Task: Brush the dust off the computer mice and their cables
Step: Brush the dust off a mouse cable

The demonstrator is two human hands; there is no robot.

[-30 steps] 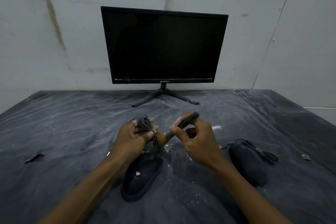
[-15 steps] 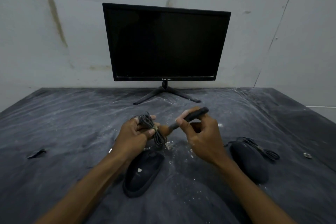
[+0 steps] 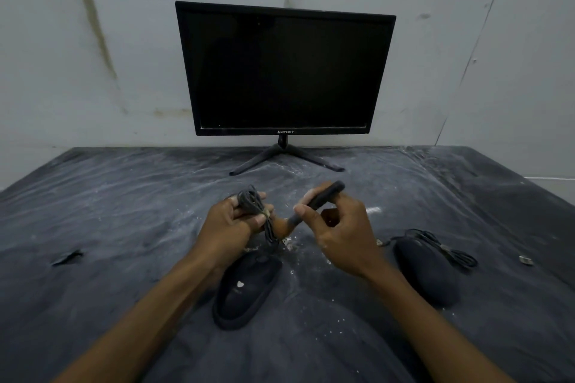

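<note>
At the far left a small dark scrap (image 3: 67, 257) is lying on the dusty dark cloth (image 3: 124, 211) that is covering the table. Moving inward, the left hand (image 3: 231, 222) is curling tightly around a bundled grey cable (image 3: 253, 204), fingers and thumb pinching the coil where a tie is binding it, with a loop sticking up above the knuckles and a strand hanging down toward the near mouse (image 3: 244, 288). That black mouse is sitting on the cloth just below and between the two wrists, a pale speck showing on its back. Behind the hands, a black monitor (image 3: 284, 71) with a dark screen is standing on its splayed foot against the stained white wall (image 3: 77, 56). The brush (image 3: 315, 204) is slanting from upper right down to lower left, its brown bristle end pressing against the held cable, with white crumbs of dust scattering on the cloth beneath. The right hand (image 3: 342, 235) is gripping the brush's dark handle, thumb and forefinger closing on it while the other fingers are folding loosely underneath. Further right, a second black mouse (image 3: 426, 272) is resting on the cloth, its own coiled cable (image 3: 448, 250) lying partly across and beside it. Near the right edge a small pale object (image 3: 525, 260), too small to identify, is sitting alone.
</note>
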